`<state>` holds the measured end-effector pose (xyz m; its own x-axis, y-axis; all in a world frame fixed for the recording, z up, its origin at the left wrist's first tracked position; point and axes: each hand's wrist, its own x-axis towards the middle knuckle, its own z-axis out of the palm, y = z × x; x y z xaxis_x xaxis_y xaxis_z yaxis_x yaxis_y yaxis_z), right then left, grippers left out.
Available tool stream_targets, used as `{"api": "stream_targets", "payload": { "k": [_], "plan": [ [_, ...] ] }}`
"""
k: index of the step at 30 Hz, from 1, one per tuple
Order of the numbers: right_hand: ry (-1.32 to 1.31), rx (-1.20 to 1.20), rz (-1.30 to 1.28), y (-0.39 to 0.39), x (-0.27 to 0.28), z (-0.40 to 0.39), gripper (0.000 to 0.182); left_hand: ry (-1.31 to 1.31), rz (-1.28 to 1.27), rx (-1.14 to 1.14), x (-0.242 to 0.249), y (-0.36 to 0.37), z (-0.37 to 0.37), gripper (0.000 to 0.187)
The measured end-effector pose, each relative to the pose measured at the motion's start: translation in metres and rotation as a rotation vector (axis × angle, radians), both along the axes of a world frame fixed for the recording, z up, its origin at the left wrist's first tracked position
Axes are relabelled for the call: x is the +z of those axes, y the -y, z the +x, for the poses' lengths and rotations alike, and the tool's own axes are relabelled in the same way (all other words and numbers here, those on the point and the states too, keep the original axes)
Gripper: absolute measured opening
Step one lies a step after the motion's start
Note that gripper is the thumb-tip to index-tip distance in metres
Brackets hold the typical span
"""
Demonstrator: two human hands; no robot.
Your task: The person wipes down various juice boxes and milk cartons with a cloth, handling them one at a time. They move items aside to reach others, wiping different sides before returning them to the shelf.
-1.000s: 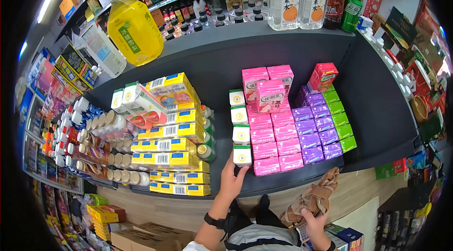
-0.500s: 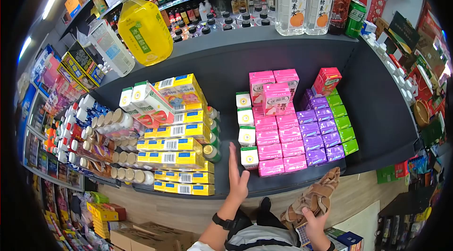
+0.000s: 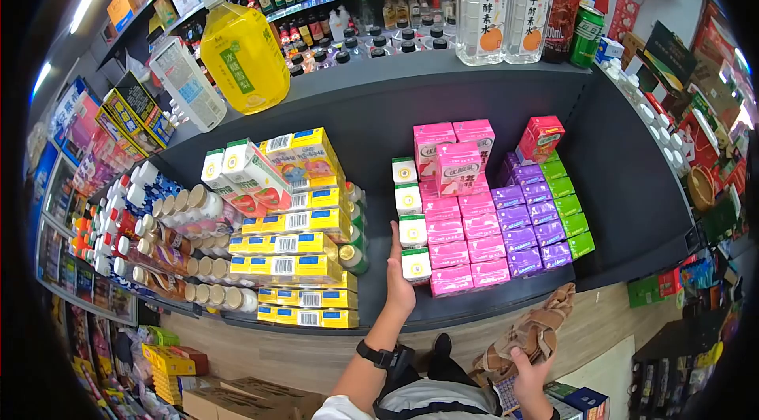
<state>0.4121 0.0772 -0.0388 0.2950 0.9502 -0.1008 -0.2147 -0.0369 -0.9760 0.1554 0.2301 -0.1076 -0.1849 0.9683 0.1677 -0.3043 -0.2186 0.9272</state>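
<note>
My left hand point(image 3: 400, 284) is stretched out flat along the left side of the column of white cartons with green edges point(image 3: 416, 264); it looks to be touching them, and its thumb is mostly hidden. Pink drink cartons point(image 3: 451, 254) stand in rows right beside the white ones, with a few more stacked on top. Purple cartons point(image 3: 523, 260) and green cartons point(image 3: 581, 244) continue the block to the right. A crumpled brown checked cloth point(image 3: 531, 333) is gripped in my right hand point(image 3: 531, 379), low in front of the shelf.
Yellow boxed packs point(image 3: 285, 266) and capped bottles point(image 3: 209, 291) fill the shelf's left part. A red carton point(image 3: 541, 138) sits on the purple and green rows. A yellow liquid jug point(image 3: 245, 56) and clear bottles point(image 3: 480, 9) stand on the upper ledge. Cardboard point(image 3: 253, 400) lies on the floor.
My left hand has moved up and against the white cartons, its thumb no longer sticking out. The white and pink cartons sit slightly further left in view. My right hand keeps the cloth.
</note>
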Motion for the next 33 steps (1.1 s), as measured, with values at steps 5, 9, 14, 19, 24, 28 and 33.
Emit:
{"api": "stream_targets", "payload": {
  "k": [5, 9, 14, 19, 24, 28, 33],
  "plan": [
    [-0.025, 0.006, -0.014, 0.0, 0.004, -0.006, 0.076, 0.006, -0.036, 0.027, 0.016, 0.007, 0.003, 0.092],
    [0.016, 0.043, -0.035, 0.003, 0.005, -0.005, 0.076, 0.016, 0.052, 0.011, 0.015, 0.003, 0.001, 0.091],
    [0.041, 0.047, -0.016, 0.008, 0.001, 0.001, 0.079, 0.156, -0.015, -0.11, -0.001, -0.009, -0.007, 0.092],
    [0.013, -0.047, -0.07, 0.015, -0.007, 0.007, 0.083, 0.138, 0.038, -0.134, -0.005, -0.016, -0.008, 0.092],
    [0.066, -0.049, -0.019, 0.016, -0.009, 0.008, 0.082, 0.005, 0.117, 0.103, 0.013, -0.009, 0.001, 0.079],
    [0.038, 0.128, 0.042, 0.026, -0.036, 0.034, 0.085, -0.277, 0.214, 0.303, 0.034, 0.049, -0.001, 0.082],
    [0.393, 0.772, 0.149, 0.0, -0.014, 0.03, 0.088, -0.246, 0.318, -0.057, 0.064, 0.153, 0.007, 0.091]
  ]
}}
